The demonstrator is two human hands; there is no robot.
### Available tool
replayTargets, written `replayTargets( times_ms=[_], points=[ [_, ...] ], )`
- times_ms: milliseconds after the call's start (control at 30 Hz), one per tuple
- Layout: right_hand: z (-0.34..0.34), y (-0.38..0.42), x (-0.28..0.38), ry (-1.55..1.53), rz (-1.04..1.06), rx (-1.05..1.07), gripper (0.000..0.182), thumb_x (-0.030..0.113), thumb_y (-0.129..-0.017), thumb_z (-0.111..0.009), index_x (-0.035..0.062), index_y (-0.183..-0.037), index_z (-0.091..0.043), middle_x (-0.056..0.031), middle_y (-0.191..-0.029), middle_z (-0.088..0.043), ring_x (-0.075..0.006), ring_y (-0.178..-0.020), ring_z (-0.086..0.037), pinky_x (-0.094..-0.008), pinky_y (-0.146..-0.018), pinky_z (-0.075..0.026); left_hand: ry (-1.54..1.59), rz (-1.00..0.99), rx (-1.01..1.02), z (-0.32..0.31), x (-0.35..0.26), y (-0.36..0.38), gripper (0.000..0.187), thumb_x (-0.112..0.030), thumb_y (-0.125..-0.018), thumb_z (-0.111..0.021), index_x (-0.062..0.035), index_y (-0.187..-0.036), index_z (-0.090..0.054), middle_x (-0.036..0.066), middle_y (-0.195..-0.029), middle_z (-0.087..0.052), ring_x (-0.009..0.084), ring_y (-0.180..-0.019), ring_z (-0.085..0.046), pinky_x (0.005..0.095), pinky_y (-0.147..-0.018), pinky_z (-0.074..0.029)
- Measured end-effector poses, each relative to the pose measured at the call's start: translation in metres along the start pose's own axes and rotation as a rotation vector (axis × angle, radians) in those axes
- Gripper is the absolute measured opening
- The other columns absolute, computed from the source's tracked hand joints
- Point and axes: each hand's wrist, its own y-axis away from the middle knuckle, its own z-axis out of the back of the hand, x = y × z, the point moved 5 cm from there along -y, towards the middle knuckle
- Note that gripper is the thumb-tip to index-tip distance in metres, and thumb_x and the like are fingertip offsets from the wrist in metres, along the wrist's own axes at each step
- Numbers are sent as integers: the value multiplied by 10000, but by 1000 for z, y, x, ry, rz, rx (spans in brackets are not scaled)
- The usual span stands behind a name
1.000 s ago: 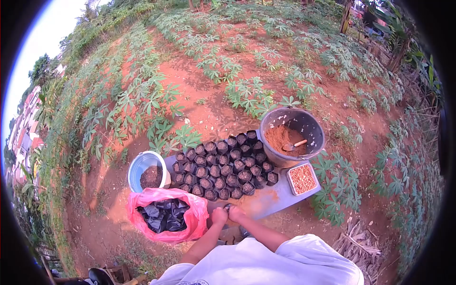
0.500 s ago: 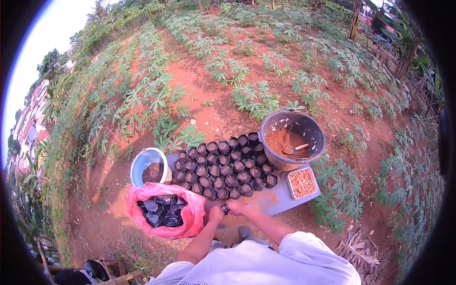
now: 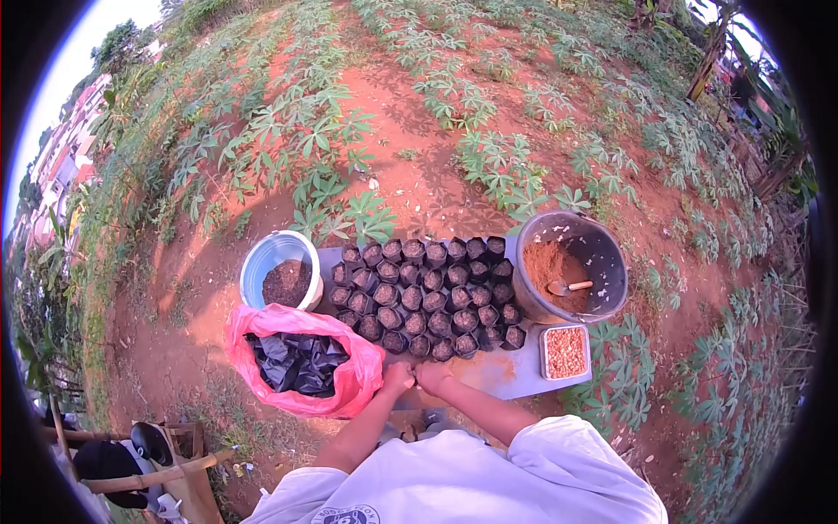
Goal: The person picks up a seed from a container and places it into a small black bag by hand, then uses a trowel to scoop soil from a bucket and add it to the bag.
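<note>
My left hand [image 3: 399, 377] and my right hand [image 3: 432, 377] are side by side at the near edge of the table, fingers closed. Whatever they may be gripping is too small and hidden to make out. Just beyond them stand rows of black planting bags [image 3: 410, 298], filled with dark soil. Close to my left forearm is an open pink plastic bag [image 3: 362, 390] with folded black plastic bags [image 3: 297, 362] inside.
Back left stands a blue-and-white bucket [image 3: 250, 272] of dark soil. At the right are a dark tub [image 3: 614, 262] of reddish soil with a trowel [image 3: 569, 286] and a tray of corn kernels [image 3: 565, 353]. Leafy plants [image 3: 497, 166] grow beyond the grey table [image 3: 546, 386].
The view has shifted, so the table contents sit further right. My hands have come nearer the bag rows, and the small dark item that showed between them is now hidden.
</note>
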Motion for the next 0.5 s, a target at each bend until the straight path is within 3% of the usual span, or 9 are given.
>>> replayTargets(
  times_ms=[233,333,500],
  points=[
    [-26,-20,-9,-78,-153,-34,265,178,-825,-544,19,-1035,-572,-212,-1019,-621,-308,-886,-653,-398,-743,-539,20,46,11,-9,10,-10,228,-231,-720,-602,-23,-806,-638,229,-862,-640,420,-866,-610,495,-745,-485],
    [-30,-15,-12,-209,-141,-92,286,182,-804,-573,7,-1029,-561,-207,-1008,-619,-310,-888,-651,-398,-736,-537,35,10,0,-8,7,-9,228,-228,-731,-605,-27,-833,-632,230,-877,-639,417,-879,-608,502,-755,-480],
    [-23,-16,-13,-126,-105,-64,351,215,-778,-620,-5,-1043,-552,-210,-1011,-615,-323,-884,-647,-408,-752,-531,-45,-11,2,3,-7,-5,215,-214,-744,-619,-27,-849,-631,229,-887,-647,416,-884,-613,493,-773,-488]
  ],
)
